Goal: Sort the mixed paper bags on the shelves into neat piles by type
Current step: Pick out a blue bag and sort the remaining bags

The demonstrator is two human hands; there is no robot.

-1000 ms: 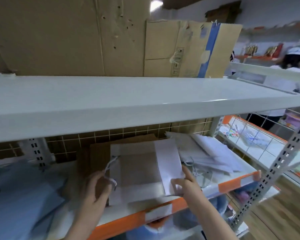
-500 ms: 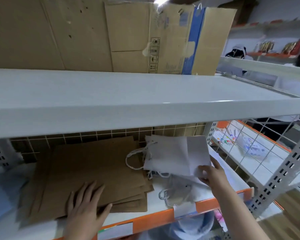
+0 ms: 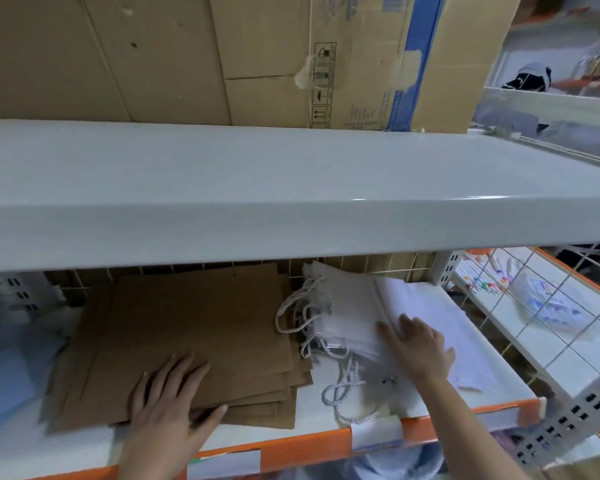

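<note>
A person's left hand lies flat, fingers spread and straight, pressing on the near edge of a pile of brown paper bags, its grip released and grasping nothing; the thumb reaches out to the right along the pile's front edge; the right hand likewise rests palm down with straight fingers on a stack of white paper bags, grip released, pinching nothing; the white stack sits just to the right of the brown pile, and its twisted cord handles spill leftward and toward the front, some touching the brown pile's right edge; the brown bags lie slightly fanned, their lower corners stepped one behind another; both piles rest on the lower shelf, a white board with an orange front rail that carries pale label slips; at the far left of the same shelf lies blurred pale blue material, too soft in focus to identify; behind the piles runs a wire grid back panel; directly above, the broad white upper shelf crosses the whole view and carries large flattened cardboard boxes, one with a blue stripe and printed handling symbols; to the right a neighbouring shelf behind wire mesh holds small colourful items, indistinct at this range.
</note>
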